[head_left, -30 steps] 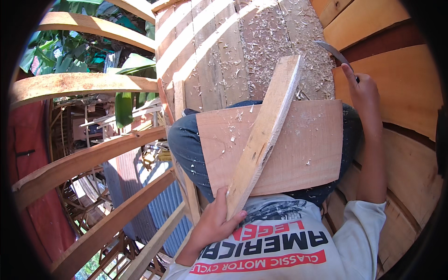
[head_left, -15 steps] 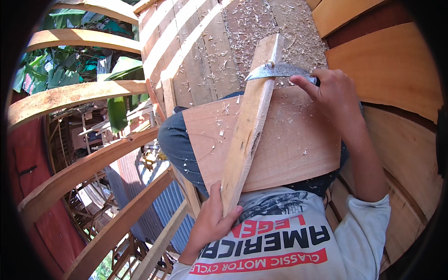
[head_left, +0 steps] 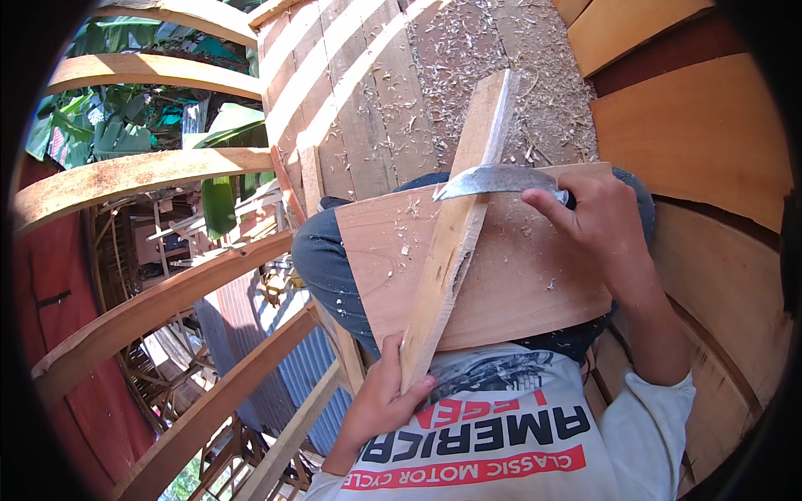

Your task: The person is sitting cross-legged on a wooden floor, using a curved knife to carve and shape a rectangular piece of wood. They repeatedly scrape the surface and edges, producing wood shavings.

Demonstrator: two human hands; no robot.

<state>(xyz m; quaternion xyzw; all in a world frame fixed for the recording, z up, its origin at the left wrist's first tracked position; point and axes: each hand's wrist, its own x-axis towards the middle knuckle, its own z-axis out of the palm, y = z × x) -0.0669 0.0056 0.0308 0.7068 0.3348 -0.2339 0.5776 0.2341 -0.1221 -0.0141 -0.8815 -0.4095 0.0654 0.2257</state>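
A long squared wooden stick [head_left: 451, 250] slants across a flat wooden board [head_left: 535, 284] that lies on my lap. My left hand [head_left: 386, 399] grips the stick's near end, close to my shirt. In my right hand [head_left: 603, 215] is the handle of a curved knife [head_left: 494, 180], mostly hidden by the fingers. Its broad grey blade lies across the stick, a little beyond the middle, with the tip pointing left. The stick's right edge looks rough and freshly cut along part of its length. Small wood chips are scattered on the board.
Beyond my knees the plank floor [head_left: 368, 108] is strewn with wood shavings [head_left: 543, 100]. Wooden wall panels [head_left: 685, 142] rise close on my right. To the left stands an open railing of wooden slats [head_left: 150, 175], with banana leaves and a corrugated metal roof [head_left: 301, 392] beyond and below.
My right hand has drawn the knife toward me along the stick, from near its far end to closer to the middle. My left hand keeps its hold on the near end.
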